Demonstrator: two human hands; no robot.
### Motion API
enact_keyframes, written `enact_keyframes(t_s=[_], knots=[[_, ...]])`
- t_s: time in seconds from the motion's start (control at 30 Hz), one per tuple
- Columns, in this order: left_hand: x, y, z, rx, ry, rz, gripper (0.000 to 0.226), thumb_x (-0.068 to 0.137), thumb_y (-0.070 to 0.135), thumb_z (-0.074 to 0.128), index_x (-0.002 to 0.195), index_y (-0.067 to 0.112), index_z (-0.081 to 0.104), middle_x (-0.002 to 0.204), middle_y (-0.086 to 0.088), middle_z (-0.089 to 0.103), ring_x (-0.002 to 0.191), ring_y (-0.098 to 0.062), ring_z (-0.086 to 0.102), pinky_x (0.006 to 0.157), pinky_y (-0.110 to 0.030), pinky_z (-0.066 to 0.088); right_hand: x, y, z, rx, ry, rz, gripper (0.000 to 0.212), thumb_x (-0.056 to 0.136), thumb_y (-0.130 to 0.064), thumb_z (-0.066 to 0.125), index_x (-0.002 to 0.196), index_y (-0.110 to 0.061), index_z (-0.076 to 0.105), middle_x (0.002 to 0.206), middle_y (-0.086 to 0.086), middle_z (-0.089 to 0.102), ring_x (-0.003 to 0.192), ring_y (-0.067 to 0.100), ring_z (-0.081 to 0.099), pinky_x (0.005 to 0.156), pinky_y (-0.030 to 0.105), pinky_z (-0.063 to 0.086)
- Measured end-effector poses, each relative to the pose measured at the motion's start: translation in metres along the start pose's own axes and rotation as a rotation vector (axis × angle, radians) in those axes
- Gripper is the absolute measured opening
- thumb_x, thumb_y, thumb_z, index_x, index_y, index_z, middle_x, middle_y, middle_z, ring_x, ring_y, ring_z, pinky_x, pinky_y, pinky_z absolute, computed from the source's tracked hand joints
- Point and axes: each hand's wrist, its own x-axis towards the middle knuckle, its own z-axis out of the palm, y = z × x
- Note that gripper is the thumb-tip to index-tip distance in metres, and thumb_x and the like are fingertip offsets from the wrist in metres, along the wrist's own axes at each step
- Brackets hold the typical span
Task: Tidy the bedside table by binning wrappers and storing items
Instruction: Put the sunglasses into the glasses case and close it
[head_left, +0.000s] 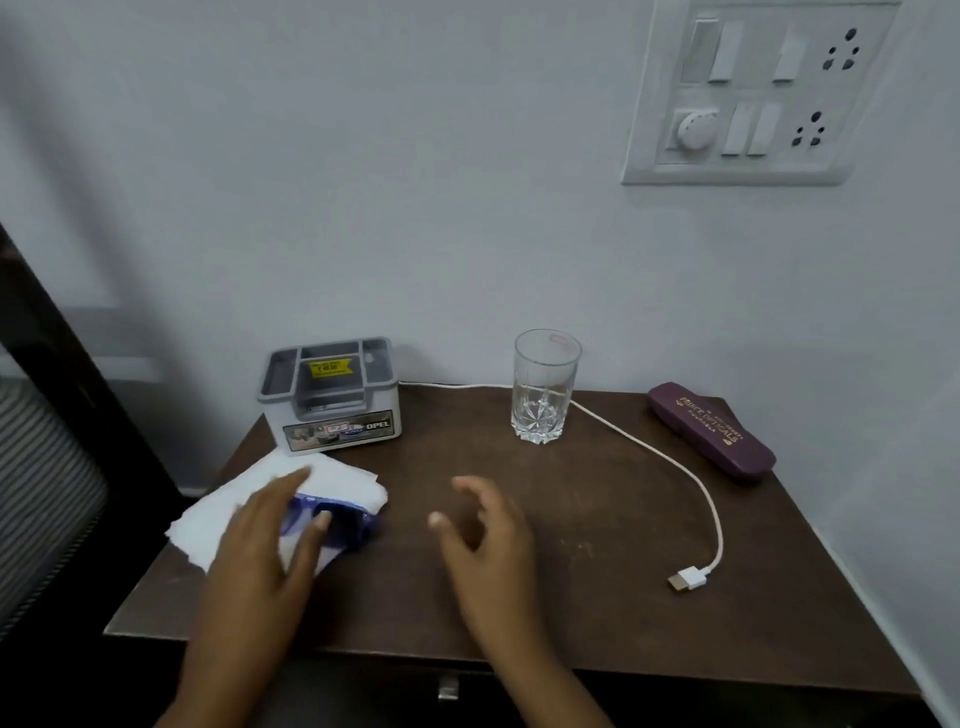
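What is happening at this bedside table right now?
A person is tidying it. The left hand touches a blue wrapper lying on white tissue paper; the right hand hovers open over the table. A grey organiser box, a glass, a white USB cable and a maroon spectacle case lie untouched.

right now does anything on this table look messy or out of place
Yes. A blue wrapper lies on rumpled white paper at the front left of the table, and a white cable snakes loose across the top, plug end free. The glass stands upright; nothing spilled.
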Motion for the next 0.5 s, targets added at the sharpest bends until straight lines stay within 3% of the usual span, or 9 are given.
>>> enact_keyframes(t_s=[0.07,0.1,0.17,0.23,0.4,0.5], knots=[[0.006,-0.023,-0.008,0.176,-0.011,-0.108,0.050,0.090,0.027,0.055,0.136,0.012,0.045,0.141,-0.008,0.048,0.135,-0.026,0.036,0.113,-0.043,0.020,0.001,-0.020,0.024,-0.090,-0.160,-0.119,0.041,0.082,-0.032,0.065,0.122,-0.028,0.055,0.126,-0.015,0.053,0.116,-0.003,0.042,0.100,0.003,0.021],[0.009,-0.033,-0.009,0.254,-0.045,-0.130,0.054,0.091,0.031,0.052,0.141,0.011,0.039,0.146,-0.008,0.042,0.140,-0.025,0.028,0.115,-0.044,0.013,0.002,-0.028,0.036,-0.136,-0.218,-0.181,0.043,0.083,-0.032,0.063,0.125,-0.028,0.052,0.131,-0.013,0.051,0.122,-0.001,0.040,0.101,0.004,0.018],[0.010,-0.045,-0.008,0.344,-0.121,-0.134,0.063,0.092,0.037,0.049,0.146,0.011,0.029,0.153,-0.006,0.031,0.144,-0.021,0.019,0.117,-0.043,0.006,0.003,-0.037,0.058,-0.265,-0.266,-0.301,0.045,0.082,-0.035,0.061,0.125,-0.026,0.052,0.131,-0.008,0.053,0.124,0.009,0.044,0.107,0.021,0.028],[0.006,-0.050,-0.004,0.387,-0.175,-0.131,0.068,0.092,0.040,0.049,0.147,0.010,0.022,0.154,-0.007,0.029,0.144,-0.020,0.020,0.116,-0.044,0.007,0.005,-0.039,0.075,-0.429,-0.251,-0.359,0.041,0.079,-0.038,0.058,0.117,-0.025,0.055,0.120,-0.004,0.061,0.113,0.017,0.054,0.101,0.036,0.039],[-0.007,-0.047,0.000,0.453,-0.157,-0.191,0.089,0.077,0.064,0.020,0.144,0.005,0.032,0.146,-0.013,0.042,0.135,-0.028,0.039,0.114,-0.048,0.017,0.006,-0.031,0.080,-0.491,-0.160,-0.328,0.030,0.074,-0.031,0.058,0.103,-0.024,0.059,0.100,-0.003,0.066,0.091,0.022,0.062,0.080,0.034,0.050],[-0.012,-0.044,0.003,0.503,-0.170,-0.190,0.094,0.073,0.066,0.010,0.143,0.008,0.035,0.151,-0.009,0.034,0.140,-0.023,0.031,0.114,-0.050,0.013,0.005,-0.021,0.060,-0.446,-0.119,-0.295,0.023,0.077,-0.029,0.056,0.099,-0.024,0.059,0.098,-0.002,0.064,0.087,0.023,0.060,0.072,0.033,0.051]])
